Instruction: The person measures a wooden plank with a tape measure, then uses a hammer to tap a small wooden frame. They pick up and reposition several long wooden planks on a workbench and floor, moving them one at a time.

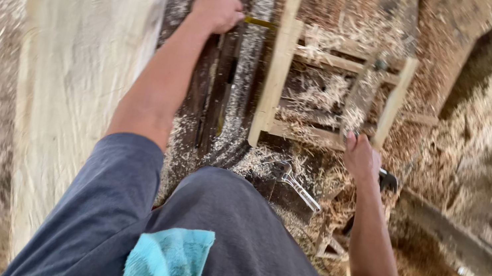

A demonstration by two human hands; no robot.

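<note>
Closest to the camera was a turquoise cloth (168, 266), lying against the person's dark grey shirt (239, 251). From there both bare arms stretched forward over a dark wooden worktop (211, 105) covered with wood shavings.

The left hand (216, 10) was far out, closed into a fist. A thin yellow strip, it looked like a measuring tape (259, 23), ran from this fist to the right and met the upright of a small pale wooden frame (281, 63). I could not tell exactly what the fist was gripping, because the fingers hid it.

The right hand (360, 157) was nearer to the body and lower, at the bottom right corner of the same frame. Its fingers were curled, and it seemed to hold the lower end of a long, blurred piece (360, 101) that lay across the frame's rails; the picture was too smeared to be sure what it was. So the frame lay between the two hands, touching or almost touching both.

Just in front of the body, between the arms, a metal tool with a shiny handle (295, 184) lay in the shavings. A wide pale plank (81, 62) ran along the left side.
</note>
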